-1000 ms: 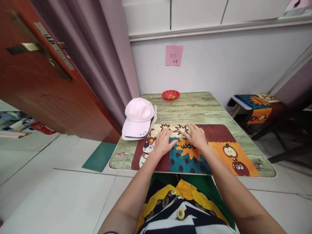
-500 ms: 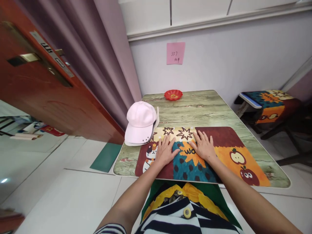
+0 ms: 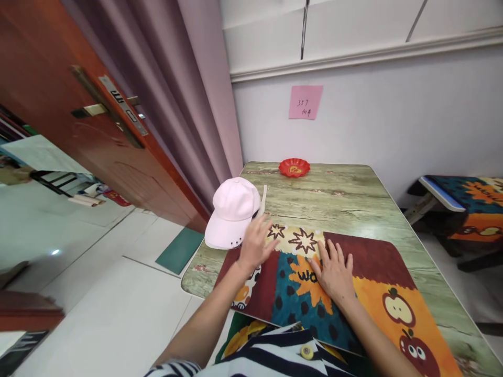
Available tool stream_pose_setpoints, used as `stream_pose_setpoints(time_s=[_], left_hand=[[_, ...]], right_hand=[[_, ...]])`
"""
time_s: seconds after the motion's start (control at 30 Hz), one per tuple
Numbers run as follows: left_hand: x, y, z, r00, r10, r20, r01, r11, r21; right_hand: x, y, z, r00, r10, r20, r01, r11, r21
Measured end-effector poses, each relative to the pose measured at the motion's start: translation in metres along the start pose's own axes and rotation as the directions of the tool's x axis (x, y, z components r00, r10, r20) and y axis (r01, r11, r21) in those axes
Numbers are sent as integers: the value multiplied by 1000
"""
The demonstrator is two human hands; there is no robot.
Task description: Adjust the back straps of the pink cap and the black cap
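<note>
Left hand (image 3: 255, 242) is hovering with fingers spread and empty, fingertips reaching the brim of the pale pink cap (image 3: 232, 211), just short of a clear grip; contact cannot be told for certain. Right hand (image 3: 334, 268) is lying flat, palm down, fingers apart, holding nothing, pressing on the patterned mat (image 3: 373, 262).

Edges and room: the cap is sitting at the left edge of the table (image 3: 341, 193), its brim overhanging the near-left side slightly and touching the mat's far-left corner. A thin white strip is standing just beside the cap's right side. The mat is covering the near half of the table and is running out over the near edge toward the person's striped shirt (image 3: 275, 356). The far half of the table is showing bare wood grain, with only a small red dish (image 3: 294, 167) near the far edge, well apart from both hands.

Surface and room: green-tinted wood-print tabletop, glossy. White wall behind is carrying a pink note (image 3: 305, 102). Mauve curtain (image 3: 188, 104) and a reddish-brown door (image 3: 58, 104) are standing to the left; a stool (image 3: 463, 199) with a matching patterned cushion is standing to the right. Pale floor tiles lie below.
</note>
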State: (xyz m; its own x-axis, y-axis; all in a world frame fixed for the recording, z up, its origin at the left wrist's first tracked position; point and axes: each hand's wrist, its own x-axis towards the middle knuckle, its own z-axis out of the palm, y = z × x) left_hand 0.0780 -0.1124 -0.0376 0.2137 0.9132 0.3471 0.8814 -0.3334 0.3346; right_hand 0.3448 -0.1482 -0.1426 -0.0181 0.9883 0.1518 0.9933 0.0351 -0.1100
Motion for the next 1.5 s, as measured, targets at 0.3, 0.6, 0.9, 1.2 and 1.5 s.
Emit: stream_pose_setpoints(time_s=[0.3,0.6,0.9,1.2,1.5], left_hand=[[115,-77,-74,813,-542,-212,570,816,101],[102,-87,-54,823,-489,-289,534,839,100],[97,-92,-65,849,-412,-332,436,900,-1],[96,-107,-76,800,-269,-536,188,961,-202],[94,-91,-89,763,-162,-625,104,986,-128]], right_hand=[[2,1,-2,1000,-2,11,1,1000,18],[1,1,-3,1000,6,12,-6,1000,21],[0,2,-2,1000,-3,-13,3,1000,23],[0,5,1,999,-7,-37,10,998,64],[1,8,3,998,-14,-57,20,995,93]])
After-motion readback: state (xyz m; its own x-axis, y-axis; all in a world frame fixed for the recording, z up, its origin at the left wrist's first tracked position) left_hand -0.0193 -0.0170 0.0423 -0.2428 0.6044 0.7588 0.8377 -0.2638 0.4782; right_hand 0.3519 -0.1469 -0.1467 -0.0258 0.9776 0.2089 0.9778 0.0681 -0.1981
